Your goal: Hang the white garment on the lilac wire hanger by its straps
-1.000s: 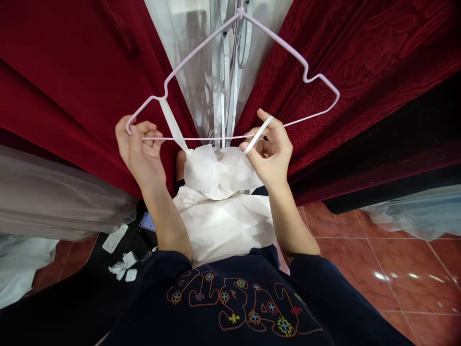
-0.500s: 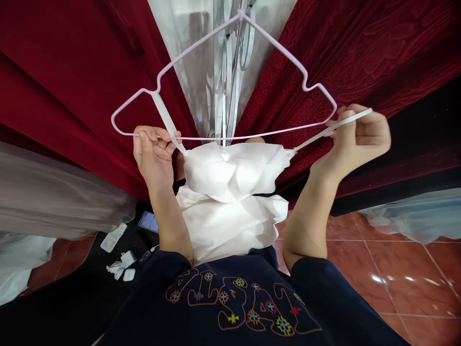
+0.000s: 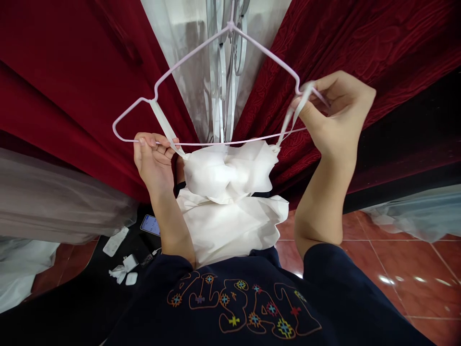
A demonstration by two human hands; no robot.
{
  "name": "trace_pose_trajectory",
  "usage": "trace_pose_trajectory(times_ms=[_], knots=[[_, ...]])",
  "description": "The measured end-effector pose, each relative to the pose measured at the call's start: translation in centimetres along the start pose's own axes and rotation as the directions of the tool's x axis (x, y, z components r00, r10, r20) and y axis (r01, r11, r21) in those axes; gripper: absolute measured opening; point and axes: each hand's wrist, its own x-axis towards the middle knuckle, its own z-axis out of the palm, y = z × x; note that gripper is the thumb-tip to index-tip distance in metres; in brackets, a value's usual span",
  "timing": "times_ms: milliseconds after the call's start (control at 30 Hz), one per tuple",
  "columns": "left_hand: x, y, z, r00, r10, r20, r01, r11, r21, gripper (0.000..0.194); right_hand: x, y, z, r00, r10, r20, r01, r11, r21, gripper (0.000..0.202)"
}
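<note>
A pale pink clothes hanger [image 3: 192,52] is held up in front of me. My left hand [image 3: 154,156] pinches its bottom bar near the left corner. From the hanger's left notch runs one strap [image 3: 163,122] of a white ruffled garment [image 3: 230,173], which hangs below the bar and spreads over my lap. My right hand [image 3: 333,108] is at the hanger's right end, fingers closed on the other white strap [image 3: 300,108], which is looped by the right notch. The hanger's right corner is hidden behind that hand.
Red curtains [image 3: 82,86] hang on both sides, with white metal scrollwork [image 3: 221,72] between them. At lower left a phone [image 3: 150,225], a white charger [image 3: 130,262] and a small white case [image 3: 131,278] lie on a black surface. Red tiles [image 3: 392,259] cover the floor at right.
My right hand has moved inward and up, bringing the strap from outside the hanger's right end to its right notch. The hanger has shifted slightly left and down; my left hand keeps its grip.
</note>
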Motion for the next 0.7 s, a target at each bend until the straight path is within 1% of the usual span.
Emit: trace_pose_trajectory(times_ms=[67, 167, 200, 233, 267, 300, 333, 367, 400, 433, 467, 500, 533, 567, 600, 633, 667, 700], knots=[[-0.2, -0.1, 0.2, 1.0, -0.001, -0.013, 0.002, 1.0, 0.026, 0.037, 0.3, 0.5, 0.2, 0.999, 0.009, 0.038, -0.008, 1.0, -0.029, 0.041], [-0.6, -0.3, 0.7, 0.999, 0.001, -0.054, 0.003, 0.997, 0.077, 0.042, 0.1, 1.7, 0.5, 0.998, -0.041, 0.038, 0.043, 0.998, -0.053, 0.029], [-0.7, -0.3, 0.9, 0.998, -0.002, -0.068, 0.008, 0.996, 0.091, 0.045, -0.1, 2.2, 0.6, 0.997, -0.073, 0.018, 0.074, 0.996, -0.05, 0.026], [-0.8, -0.3, 1.0, 0.997, -0.007, -0.079, 0.015, 0.995, 0.098, 0.047, -0.3, 2.6, 0.7, 0.993, -0.116, -0.025, 0.114, 0.992, -0.049, 0.025], [-0.9, -0.4, 1.0, 0.996, -0.013, -0.085, 0.021, 0.995, 0.099, 0.048, -0.6, 3.0, 0.8, 0.979, -0.175, -0.102, 0.17, 0.984, -0.056, 0.027], [-1.0, -0.4, 1.1, 0.996, -0.02, -0.082, 0.028, 0.995, 0.096, 0.048, -1.0, 3.2, 1.0, 0.944, -0.256, -0.209, 0.245, 0.967, -0.075, 0.032], [-1.0, -0.4, 1.0, 0.997, -0.026, -0.074, 0.033, 0.995, 0.094, 0.047, -1.4, 3.3, 1.2, 0.881, -0.344, -0.325, 0.327, 0.939, -0.107, 0.035], [-1.0, -0.5, 1.0, 0.997, -0.03, -0.069, 0.036, 0.995, 0.093, 0.047, -1.8, 3.1, 1.4, 0.795, -0.427, -0.431, 0.407, 0.902, -0.143, 0.035], [-1.0, -0.5, 1.0, 0.997, -0.03, -0.066, 0.036, 0.995, 0.096, 0.047, -2.4, 2.7, 1.8, 0.709, -0.493, -0.504, 0.476, 0.862, -0.173, 0.032], [-1.0, -0.6, 1.0, 0.997, -0.027, -0.067, 0.034, 0.994, 0.102, 0.047, -3.0, 2.1, 2.2, 0.648, -0.533, -0.544, 0.526, 0.83, -0.187, 0.027], [-1.0, -0.6, 1.0, 0.997, -0.023, -0.069, 0.031, 0.994, 0.109, 0.048, -3.6, 1.2, 2.6, 0.634, -0.545, -0.549, 0.546, 0.818, -0.181, 0.021], [-1.0, -0.6, 1.0, 0.997, -0.02, -0.072, 0.028, 0.993, 0.112, 0.047, -4.3, 0.3, 3.0, 0.667, -0.539, -0.515, 0.547, 0.823, -0.154, 0.015], [-1.1, -0.6, 1.1, 0.997, -0.017, -0.073, 0.025, 0.994, 0.11, 0.046, -4.9, -0.7, 3.5, 0.729, -0.502, -0.466, 0.511, 0.851, -0.117, 0.012], [-1.1, -0.6, 1.2, 0.997, -0.015, -0.071, 0.022, 0.994, 0.102, 0.044, -5.5, -1.6, 3.9, 0.82, -0.456, -0.345, 0.461, 0.884, -0.071, 0.011], [-1.2, -0.4, 1.2, 0.997, -0.014, -0.069, 0.02, 0.996, 0.091, 0.042, -6.0, -2.4, 4.3, 0.894, -0.408, -0.183, 0.408, 0.912, -0.042, 0.012], [-1.3, -0.3, 1.3, 0.998, -0.014, -0.068, 0.02, 0.997, 0.077, 0.04, -6.4, -2.9, 4.7, 0.935, -0.355, 0.001, 0.354, 0.934, -0.036, 0.014], [-1.4, -0.1, 1.4, 0.998, -0.017, -0.064, 0.021, 0.998, 0.065, 0.038, -6.7, -3.2, 5.0, 0.936, -0.3, 0.184, 0.315, 0.948, -0.054, 0.018], [-1.5, 0.1, 1.4, 0.998, -0.021, -0.06, 0.025, 0.998, 0.057, 0.037, -6.9, -3.2, 5.3, 0.912, -0.247, 0.328, 0.291, 0.952, -0.091, 0.023]])
